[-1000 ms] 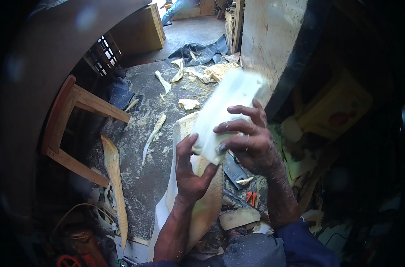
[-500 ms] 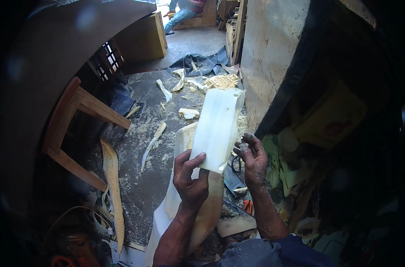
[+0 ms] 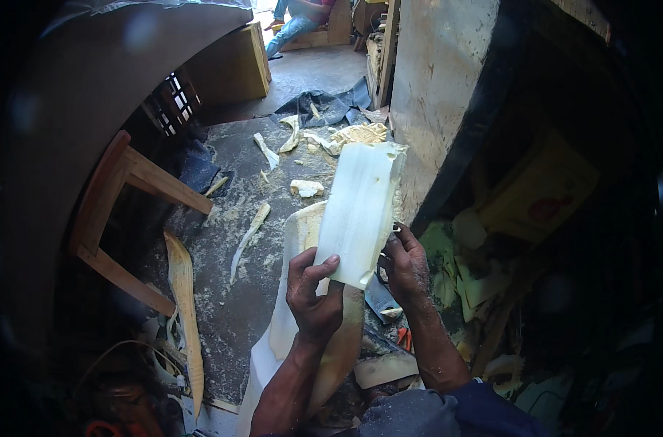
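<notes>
A pale, whitish-yellow foam block [image 3: 358, 211] is held up in front of me, tilted slightly to the right. My left hand [image 3: 313, 295] grips its lower left corner, thumb on the top face and fingers underneath. Along the block's right edge, my right hand [image 3: 406, 266] is closed with bent fingertips at the rim; whatever is between them is too small or hidden to name. Small nicks mark the block's upper right corner. Beneath the block lies a larger cream foam piece [image 3: 296, 244], partly covered by the block and my left arm.
Foam scraps and crumbs litter the dark floor mat [image 3: 237, 306]. A wooden frame [image 3: 153, 171] lies at left, beside a long foam strip [image 3: 184, 306]. A scuffed panel [image 3: 444, 80] stands at right. Orange-handled scissors [image 3: 404, 337] lie near my right forearm. Far back sits a person [image 3: 295, 30].
My right hand has moved in from the right to the foam block's edge, its fingers turning toward it. The left hand's hold looks the same; the block has shifted only slightly.
</notes>
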Tool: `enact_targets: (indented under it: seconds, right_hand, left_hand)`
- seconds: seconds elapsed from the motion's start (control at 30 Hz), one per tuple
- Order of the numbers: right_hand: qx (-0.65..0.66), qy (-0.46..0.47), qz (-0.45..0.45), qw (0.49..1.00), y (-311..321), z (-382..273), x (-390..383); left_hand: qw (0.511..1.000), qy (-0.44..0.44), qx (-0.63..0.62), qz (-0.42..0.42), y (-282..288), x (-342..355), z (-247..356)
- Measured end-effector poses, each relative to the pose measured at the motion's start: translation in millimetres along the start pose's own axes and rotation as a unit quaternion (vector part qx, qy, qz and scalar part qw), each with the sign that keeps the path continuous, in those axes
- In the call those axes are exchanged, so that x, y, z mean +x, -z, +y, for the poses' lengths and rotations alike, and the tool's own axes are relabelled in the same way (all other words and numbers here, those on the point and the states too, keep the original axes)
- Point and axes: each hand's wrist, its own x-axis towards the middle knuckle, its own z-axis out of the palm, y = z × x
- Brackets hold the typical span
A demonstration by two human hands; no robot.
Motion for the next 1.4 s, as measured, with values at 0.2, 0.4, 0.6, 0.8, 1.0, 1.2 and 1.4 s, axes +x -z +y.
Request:
enact_targets:
  seconds: [0.2,0.4,0.6,0.8,1.0,1.2,1.4]
  right_hand:
    - [0.178,0.007,-0.035,0.983,1,-2,0]
    - [0.099,0.054,-0.061,0.992,-2,-9,-3]
    - [0.086,0.082,-0.038,0.992,-4,-16,-10]
    - [0.085,0.069,-0.039,0.993,3,-20,-10]
    - [0.096,0.130,-0.032,0.986,20,-7,7]
    - [-0.035,0.233,-0.107,0.966,41,35,31]
    - [-0.117,0.052,-0.048,0.991,51,72,39]
  left_hand:
    - [0.999,-0.028,0.018,-0.016,-2,0,5]
    - [0.997,-0.040,0.039,-0.055,-6,-5,9]
    - [0.997,0.008,0.042,-0.068,-13,-9,6]
    - [0.994,0.014,0.083,-0.074,-19,-11,7]
    - [0.993,0.035,0.100,-0.041,-17,-6,7]
    - [0.978,0.209,-0.022,-0.008,-13,-2,3]
    - [0.972,0.227,0.014,-0.057,-1,9,-3]
